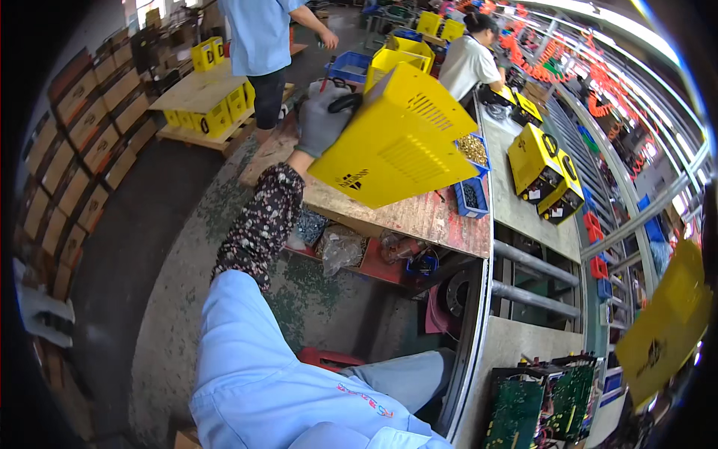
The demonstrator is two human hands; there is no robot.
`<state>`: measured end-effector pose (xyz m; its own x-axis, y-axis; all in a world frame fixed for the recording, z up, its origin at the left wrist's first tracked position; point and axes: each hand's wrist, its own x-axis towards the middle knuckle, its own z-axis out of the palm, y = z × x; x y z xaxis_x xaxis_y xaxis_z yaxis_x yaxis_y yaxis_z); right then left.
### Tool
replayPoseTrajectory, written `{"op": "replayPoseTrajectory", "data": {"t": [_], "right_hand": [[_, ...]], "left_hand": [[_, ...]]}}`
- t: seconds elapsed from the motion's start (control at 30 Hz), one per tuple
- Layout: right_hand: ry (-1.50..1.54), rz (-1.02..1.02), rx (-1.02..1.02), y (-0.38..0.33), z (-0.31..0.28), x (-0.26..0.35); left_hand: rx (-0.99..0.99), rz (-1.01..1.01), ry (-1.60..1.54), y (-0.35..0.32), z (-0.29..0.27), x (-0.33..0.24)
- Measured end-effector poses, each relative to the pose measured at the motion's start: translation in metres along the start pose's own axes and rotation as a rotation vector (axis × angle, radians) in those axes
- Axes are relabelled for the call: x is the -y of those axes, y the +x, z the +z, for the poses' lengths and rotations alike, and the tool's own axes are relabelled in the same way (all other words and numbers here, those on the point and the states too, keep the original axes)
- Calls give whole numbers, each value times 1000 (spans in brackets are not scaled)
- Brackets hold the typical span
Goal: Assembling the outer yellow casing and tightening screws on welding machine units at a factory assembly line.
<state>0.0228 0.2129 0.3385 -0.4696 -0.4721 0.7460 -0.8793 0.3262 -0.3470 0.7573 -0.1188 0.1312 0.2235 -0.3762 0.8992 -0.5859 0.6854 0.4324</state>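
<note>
Gripping the cover (396,142), the left hand (320,120) holds it tilted just to its right; a slack grip could drop it. Farther right, a wide swing could spill the bins (473,213). The right hand is unseen.

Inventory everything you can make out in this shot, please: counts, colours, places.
Raised casing: one, yellow, tilted above the table
Loose panel-like piece: one, yellow, far right
Handled units: at least four, yellow and black, right bench
Worktable: one, worn wood, centre
Fastener bins: two, blue, table's right edge
Circuit assemblies: at least two, mostly green, lower right
Rollers: several, grey, right of table
Coiled hoses: several, red, upper right
Cartons: many, brown, stacked left
Co-workers: two, blue and pale tops, beyond
Left hand: one, grey-gloved, holding the raised casing
Right hand: not visible
</note>
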Motion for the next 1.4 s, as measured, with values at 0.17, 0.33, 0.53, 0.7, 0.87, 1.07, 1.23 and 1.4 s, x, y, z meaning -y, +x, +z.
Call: {"op": "replayPoseTrajectory", "data": {"t": [0.17,0.33,0.53,0.7,0.87,1.07,1.23,1.4], "right_hand": [[643,107,215,30,114,-28],[1358,128,433,13,297,23],[1647,75,476,-94,424,201],[1797,257,503,-149,483,268],[1893,243,538,-175,543,291],[2007,280,516,-238,549,390],[2318,473,482,-267,551,450],[1265,214,385,-267,561,461]], "left_hand": [[-214,-221,-164,-38,16,70],[-294,-370,-238,-68,1,150],[-205,-353,-201,-65,5,154],[-190,-405,-281,-66,-4,144],[-196,-483,-247,-65,2,145],[-240,-416,-330,-68,15,174],[-177,-469,-132,-65,45,160],[-84,-480,106,-69,44,143]]}}
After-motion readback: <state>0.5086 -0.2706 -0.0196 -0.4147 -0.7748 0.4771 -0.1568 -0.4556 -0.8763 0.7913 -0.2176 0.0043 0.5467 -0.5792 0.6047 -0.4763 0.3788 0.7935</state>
